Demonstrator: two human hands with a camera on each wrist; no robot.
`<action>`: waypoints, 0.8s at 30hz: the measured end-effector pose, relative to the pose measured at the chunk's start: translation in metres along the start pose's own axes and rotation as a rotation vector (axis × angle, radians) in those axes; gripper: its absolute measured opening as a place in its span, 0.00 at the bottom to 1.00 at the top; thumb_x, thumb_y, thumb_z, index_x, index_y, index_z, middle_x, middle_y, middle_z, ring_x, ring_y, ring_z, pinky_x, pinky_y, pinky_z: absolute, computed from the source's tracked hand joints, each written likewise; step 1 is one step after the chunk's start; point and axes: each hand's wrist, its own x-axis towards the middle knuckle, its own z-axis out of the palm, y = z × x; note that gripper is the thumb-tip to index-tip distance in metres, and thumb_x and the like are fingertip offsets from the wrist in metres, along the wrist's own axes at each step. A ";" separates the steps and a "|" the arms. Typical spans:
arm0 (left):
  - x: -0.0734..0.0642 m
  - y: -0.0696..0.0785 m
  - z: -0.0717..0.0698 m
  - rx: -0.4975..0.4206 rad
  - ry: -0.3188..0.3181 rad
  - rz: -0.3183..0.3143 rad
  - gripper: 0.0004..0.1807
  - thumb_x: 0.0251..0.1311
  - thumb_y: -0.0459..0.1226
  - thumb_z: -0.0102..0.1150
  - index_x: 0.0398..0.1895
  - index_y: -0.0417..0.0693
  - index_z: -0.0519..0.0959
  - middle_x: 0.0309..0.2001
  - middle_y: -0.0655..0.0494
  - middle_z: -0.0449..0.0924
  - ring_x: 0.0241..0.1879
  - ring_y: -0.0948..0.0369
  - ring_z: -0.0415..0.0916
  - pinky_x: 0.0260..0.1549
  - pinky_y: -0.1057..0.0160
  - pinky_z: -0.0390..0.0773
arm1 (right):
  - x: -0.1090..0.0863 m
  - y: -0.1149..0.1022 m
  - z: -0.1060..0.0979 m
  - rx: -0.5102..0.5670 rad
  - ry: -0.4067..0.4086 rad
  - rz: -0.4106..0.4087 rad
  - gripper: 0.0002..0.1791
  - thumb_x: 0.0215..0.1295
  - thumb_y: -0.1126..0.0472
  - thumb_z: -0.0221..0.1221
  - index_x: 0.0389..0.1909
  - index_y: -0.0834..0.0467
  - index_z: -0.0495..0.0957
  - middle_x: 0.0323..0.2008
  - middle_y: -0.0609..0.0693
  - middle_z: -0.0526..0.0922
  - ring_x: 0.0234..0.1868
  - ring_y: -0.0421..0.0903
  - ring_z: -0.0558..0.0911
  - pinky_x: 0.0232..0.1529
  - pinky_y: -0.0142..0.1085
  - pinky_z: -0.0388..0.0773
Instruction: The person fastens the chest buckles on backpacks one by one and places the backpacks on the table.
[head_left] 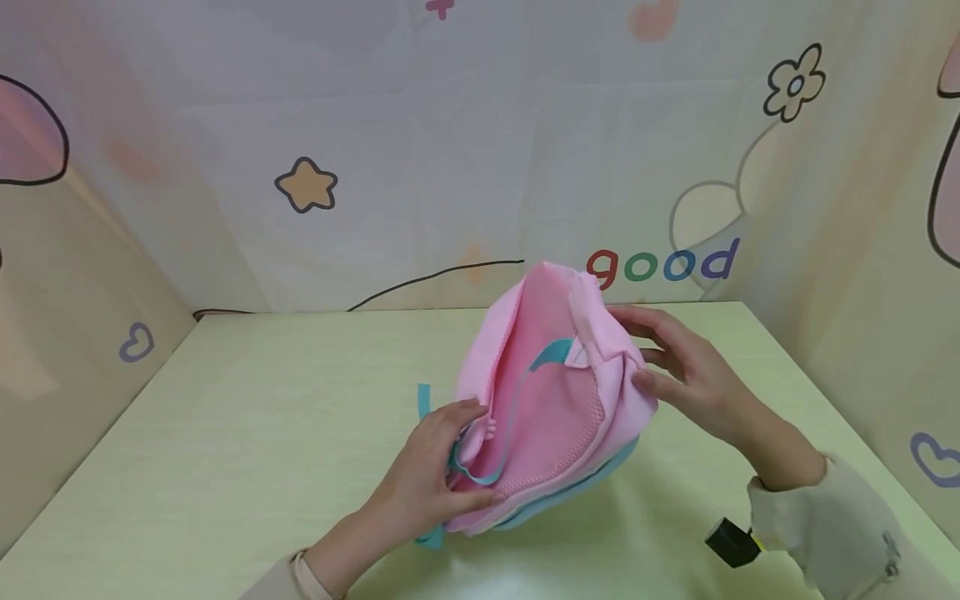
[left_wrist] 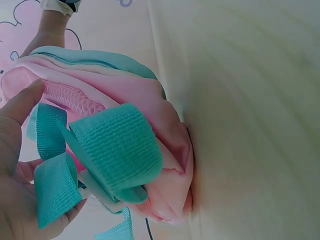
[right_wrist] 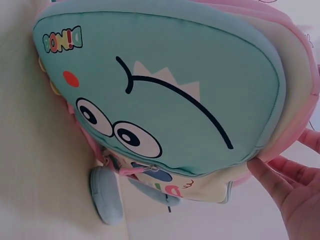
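- Printed backdrop (head_left: 420, 125) behind and at both sides: star (head_left: 306, 185), flower (head_left: 795, 85), the word "good" (head_left: 663, 265) in coloured letters.
- Pale table (head_left: 225, 433), light greenish wood look, runs back to the backdrop.
- Bag (head_left: 555, 417) is over the table, right of centre in the head view, between both hands. Tilted, mouth gaping toward the head camera, pink lining showing. Left wrist view has its lower side against the table.
- Left hand (head_left: 420, 475) grips the bag's near-left edge: thumb on the rim, fingers on the other side, clamped on fabric. Teal straps (left_wrist: 117, 150) loop just beside that palm.
- Right hand (head_left: 697, 375) holds the bag's right side: thumb pressed on the near side, fingers bent behind, clamped on the bag. Exact fingertip contact there is hidden.
- Teal strip (head_left: 553, 353) lies across the lining, label (head_left: 579, 353) beside it.
- Right wrist view shows the front panel (right_wrist: 170, 80): teal, two cartoon eyes, white spikes, curved black line, small colourful lettering.
- Light sleeves (head_left: 840, 517) on both arms; small black box (head_left: 732, 543) by the right cuff.
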 end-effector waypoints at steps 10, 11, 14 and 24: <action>-0.002 -0.003 0.001 0.045 0.000 0.028 0.44 0.38 0.46 0.79 0.62 0.46 0.70 0.64 0.50 0.69 0.64 0.53 0.65 0.58 0.52 0.75 | -0.016 0.017 -0.001 0.041 -0.031 -0.030 0.37 0.58 0.73 0.53 0.70 0.58 0.59 0.64 0.39 0.69 0.60 0.33 0.73 0.54 0.22 0.74; -0.002 -0.003 0.001 0.049 -0.005 0.030 0.44 0.38 0.46 0.79 0.62 0.46 0.70 0.63 0.51 0.69 0.63 0.53 0.66 0.57 0.52 0.75 | -0.018 0.018 0.000 0.047 -0.033 -0.027 0.37 0.58 0.74 0.53 0.70 0.58 0.58 0.64 0.39 0.69 0.59 0.33 0.73 0.54 0.22 0.75; -0.003 -0.005 0.002 0.071 -0.020 0.042 0.43 0.39 0.46 0.79 0.61 0.46 0.71 0.62 0.52 0.70 0.62 0.54 0.67 0.57 0.53 0.75 | -0.024 0.022 0.002 0.067 -0.030 -0.007 0.38 0.57 0.75 0.53 0.71 0.59 0.58 0.64 0.38 0.68 0.59 0.32 0.73 0.53 0.22 0.75; -0.004 -0.005 0.003 0.149 -0.047 0.085 0.42 0.37 0.48 0.79 0.59 0.45 0.72 0.60 0.51 0.72 0.61 0.53 0.69 0.57 0.55 0.75 | -0.042 0.037 0.010 0.128 -0.040 0.045 0.37 0.60 0.77 0.53 0.71 0.61 0.55 0.66 0.36 0.65 0.60 0.29 0.73 0.52 0.23 0.75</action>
